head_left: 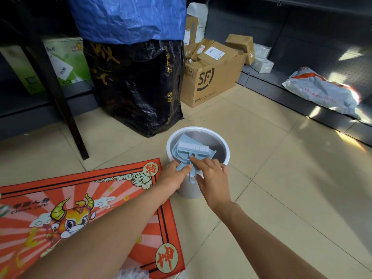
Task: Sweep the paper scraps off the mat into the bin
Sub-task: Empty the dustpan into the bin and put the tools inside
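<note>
A round white bin (225, 147) with a grey inside stands on the tiled floor just past the mat's far right corner. A light blue dustpan (182, 152) is tipped over its rim, with a small blue brush with white bristles (192, 147) lying in the pan. My left hand (173, 176) grips the dustpan's handle at the bin's near edge. My right hand (211, 174) holds the brush handle, index finger stretched along it. The red-orange mat (112, 190) with a cartoon ox lies at the lower left. No paper scraps show on the mat's visible part.
A big black sack (136, 85) under a blue bag stands behind the bin. An open SF cardboard box (211, 81) of parcels sits to its right. A dark table leg (60, 97) stands left. Low grey shelving with a mailer bag (322, 89) runs along the right.
</note>
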